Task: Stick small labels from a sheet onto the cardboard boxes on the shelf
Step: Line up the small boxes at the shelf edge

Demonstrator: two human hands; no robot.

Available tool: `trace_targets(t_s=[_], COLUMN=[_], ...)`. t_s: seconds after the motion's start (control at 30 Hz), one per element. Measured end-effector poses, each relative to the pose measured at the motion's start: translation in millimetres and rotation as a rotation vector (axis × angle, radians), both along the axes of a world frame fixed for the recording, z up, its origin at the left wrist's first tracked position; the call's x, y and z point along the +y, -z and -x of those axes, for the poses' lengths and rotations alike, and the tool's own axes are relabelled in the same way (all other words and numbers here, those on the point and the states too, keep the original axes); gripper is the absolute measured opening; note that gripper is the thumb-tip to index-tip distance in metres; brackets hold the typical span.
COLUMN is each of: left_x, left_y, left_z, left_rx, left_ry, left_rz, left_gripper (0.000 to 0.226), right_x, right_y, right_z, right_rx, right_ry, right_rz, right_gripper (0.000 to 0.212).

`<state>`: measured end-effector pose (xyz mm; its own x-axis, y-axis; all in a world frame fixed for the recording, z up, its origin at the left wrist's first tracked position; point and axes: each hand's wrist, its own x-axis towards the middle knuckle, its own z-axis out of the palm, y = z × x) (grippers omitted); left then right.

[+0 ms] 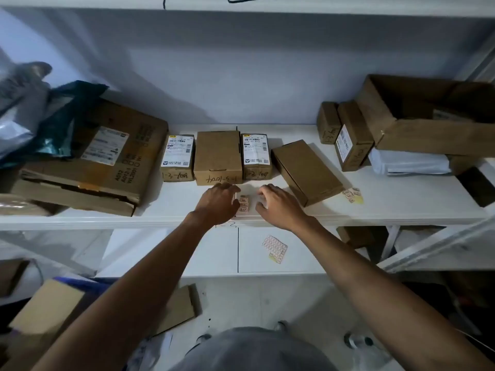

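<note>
A label sheet (245, 206) with small red-printed labels lies flat near the front edge of the white shelf (388, 199). My left hand (219, 203) rests on its left side, fingers spread over it. My right hand (278, 206) presses on its right side, fingers curled down. Behind the hands stands a row of small cardboard boxes: one with a white shipping label (177, 158), a plain one with handwriting (217, 156), another with a shipping label (255, 156), and a plain one turned at an angle (306, 171).
A large battered carton (107, 159) with plastic bags (40, 116) fills the left. Small boxes (351, 136), an open carton (428, 116) and a white parcel sit at right. A scrap of labels (353, 195) lies on the shelf; another label sheet (274, 247) lies on the lower shelf.
</note>
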<state>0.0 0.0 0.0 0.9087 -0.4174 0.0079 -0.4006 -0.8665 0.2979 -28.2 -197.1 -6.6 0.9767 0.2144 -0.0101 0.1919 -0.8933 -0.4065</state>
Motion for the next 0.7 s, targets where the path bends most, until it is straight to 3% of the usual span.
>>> trace_targets(t_s=[0.7], left_x=[-0.4], left_y=[26.8], left_z=[2.1], left_rx=[-0.028], left_ry=[-0.056], left_rz=[0.088], left_gripper=[0.047], right_x=[21.0], right_y=[11.2], right_z=[-15.5], right_rx=[0.052], right_ry=[0.078], right_rz=[-0.094], right_gripper=[0.035])
